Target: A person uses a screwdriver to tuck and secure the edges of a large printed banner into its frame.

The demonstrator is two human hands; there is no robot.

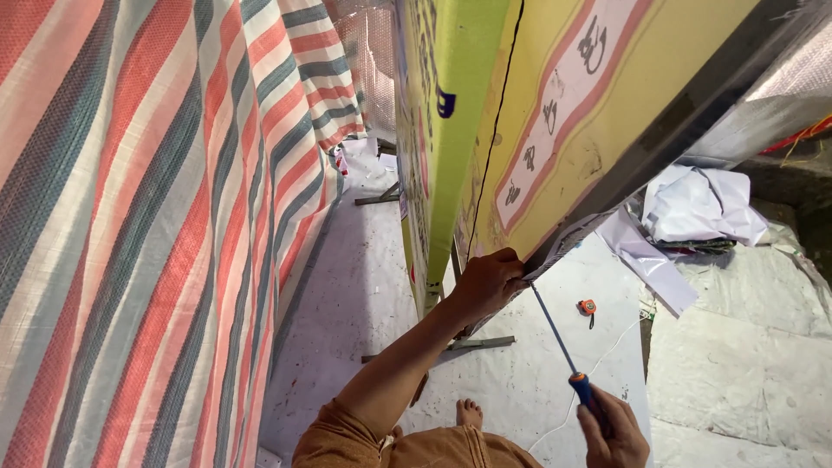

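Right hand (pixel 614 429), lowest in view: fingers closed around the blue-and-orange handle of a screwdriver (pixel 568 360). The shaft runs up and left; its tip meets the lower edge of the yellow panel (pixel 607 113), beside the left hand. Left hand (pixel 487 282): fingers curled shut over that lower edge and the torn sheet there. A bare foot (pixel 469 412) rests on the floor (pixel 347 295). An orange tape measure (pixel 588 307) lies farther off. Striped tarpaulin (pixel 130 217) hangs left.

Head-worn camera, one view, looking steeply down.
It faces the floor (pixel 347 286) from standing height, close beside the yellow sign panel (pixel 607 95), striped tarpaulin (pixel 130 217) at left.
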